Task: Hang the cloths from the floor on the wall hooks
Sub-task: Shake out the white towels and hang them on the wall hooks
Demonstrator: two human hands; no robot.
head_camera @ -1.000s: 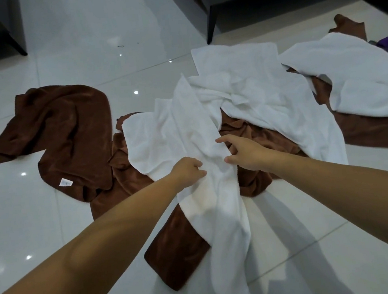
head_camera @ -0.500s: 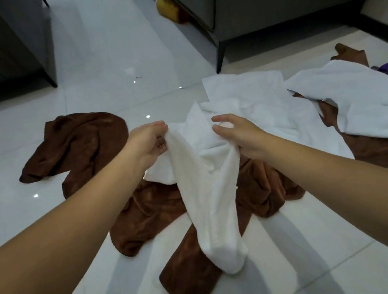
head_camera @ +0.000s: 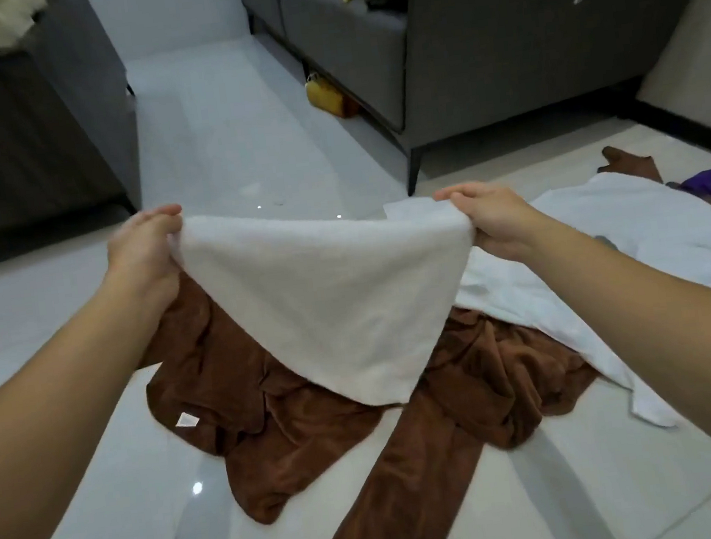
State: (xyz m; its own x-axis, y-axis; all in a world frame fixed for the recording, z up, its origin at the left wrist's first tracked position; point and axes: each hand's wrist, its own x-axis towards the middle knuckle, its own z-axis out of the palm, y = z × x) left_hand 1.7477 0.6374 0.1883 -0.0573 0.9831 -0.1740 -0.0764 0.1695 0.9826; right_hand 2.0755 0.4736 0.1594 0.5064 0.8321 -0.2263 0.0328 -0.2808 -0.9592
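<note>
White terry cloth [head_camera: 327, 308] hangs mid-frame, spread between left hand [head_camera: 143, 253] and right hand [head_camera: 494, 222], each grip pinching a top corner, likely readying it for hooking.

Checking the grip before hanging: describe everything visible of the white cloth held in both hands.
The white cloth looks like soft, thick terry, plain and unmarked. It is held up, stretched along its top edge: the left hand grips one end, the right hand the other. Below, it sags to a rounded point over the brown cloths on the floor.
</note>
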